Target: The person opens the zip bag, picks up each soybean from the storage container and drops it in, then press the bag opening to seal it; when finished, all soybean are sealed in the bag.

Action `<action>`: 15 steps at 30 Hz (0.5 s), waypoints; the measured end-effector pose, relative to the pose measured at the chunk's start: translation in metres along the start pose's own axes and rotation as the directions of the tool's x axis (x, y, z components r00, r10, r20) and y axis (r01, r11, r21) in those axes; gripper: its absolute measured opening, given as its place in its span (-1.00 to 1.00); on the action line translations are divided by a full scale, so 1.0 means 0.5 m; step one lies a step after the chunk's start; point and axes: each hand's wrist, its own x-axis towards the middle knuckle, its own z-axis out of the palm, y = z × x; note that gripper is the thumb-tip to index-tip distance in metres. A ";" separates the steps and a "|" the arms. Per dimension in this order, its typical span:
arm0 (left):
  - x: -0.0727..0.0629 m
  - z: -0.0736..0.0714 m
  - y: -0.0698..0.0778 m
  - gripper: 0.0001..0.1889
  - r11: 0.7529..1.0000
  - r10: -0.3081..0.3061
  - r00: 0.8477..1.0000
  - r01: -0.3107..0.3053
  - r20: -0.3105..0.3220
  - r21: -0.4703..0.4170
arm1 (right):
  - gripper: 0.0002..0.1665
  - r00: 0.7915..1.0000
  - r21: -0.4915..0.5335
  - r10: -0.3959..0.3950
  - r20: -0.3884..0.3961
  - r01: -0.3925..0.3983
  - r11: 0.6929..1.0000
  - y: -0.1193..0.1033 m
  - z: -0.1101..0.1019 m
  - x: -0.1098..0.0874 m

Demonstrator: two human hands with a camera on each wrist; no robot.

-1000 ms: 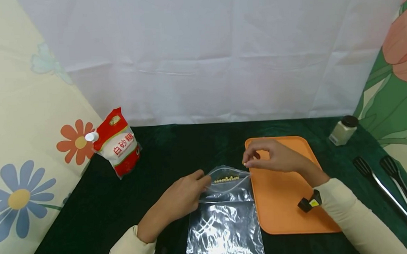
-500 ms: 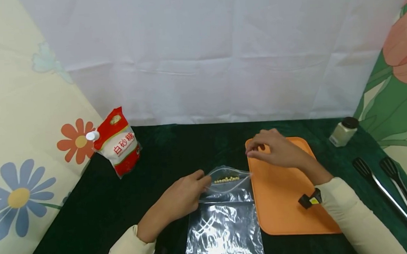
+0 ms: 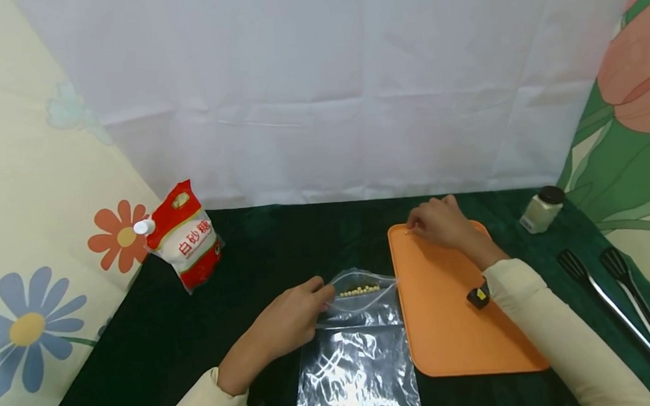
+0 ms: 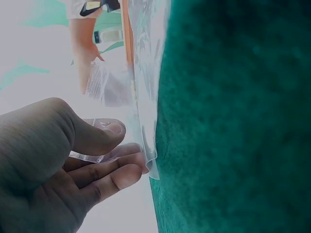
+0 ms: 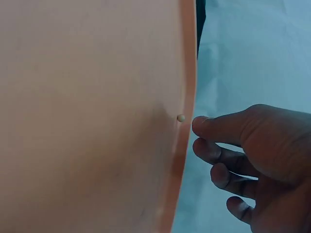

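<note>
My left hand [image 3: 294,316] pinches the left edge of the open mouth of a clear zip bag [image 3: 359,371]. In the left wrist view, the bag's film [image 4: 114,153] runs between thumb and fingers. A row of small round yellow beans [image 3: 360,291], like soybeans, lies inside the bag near its mouth. My right hand [image 3: 440,222] is over the far edge of the orange tray [image 3: 445,325]. One bean [image 5: 181,118] sits against the tray's rim, just off the right thumb tip. Those right fingers are loosely bent, with a gap between thumb and forefinger and nothing held.
A red and white sugar pouch [image 3: 185,236] with a white cap stands at the back left. At the back right is a small jar [image 3: 543,210] with a dark lid. Metal tongs [image 3: 607,299] with black slotted heads lie right of the tray. Cloth hangs behind the table.
My right hand has moved away from the bag's mouth, back and right to the tray's far edge. The left hand keeps its pinch on the bag.
</note>
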 end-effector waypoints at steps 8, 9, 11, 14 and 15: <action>0.001 0.000 0.004 -0.64 1.000 0.006 1.000 -0.006 -0.006 0.014 | -0.86 1.000 -0.015 -0.018 0.023 0.019 1.000 -0.001 0.026 0.014; 0.002 0.000 0.004 -0.64 1.000 0.005 1.000 -0.005 -0.004 0.013 | -0.86 0.999 -0.023 -0.020 0.025 0.020 1.000 -0.002 0.028 0.014; 0.002 -0.002 0.005 -0.65 1.000 -0.001 1.000 0.001 0.001 0.010 | -0.88 1.000 -0.042 -0.022 0.021 0.023 0.999 -0.003 0.031 0.014; 0.001 -0.003 0.005 -0.66 1.000 -0.010 1.000 0.010 0.004 0.007 | -0.89 0.999 -0.058 -0.040 0.004 0.041 0.997 -0.006 0.031 0.014; 0.001 -0.003 0.005 -0.66 1.000 -0.009 1.000 0.009 0.004 0.005 | -0.90 0.999 -0.059 -0.048 -0.003 0.047 0.997 -0.006 0.030 0.013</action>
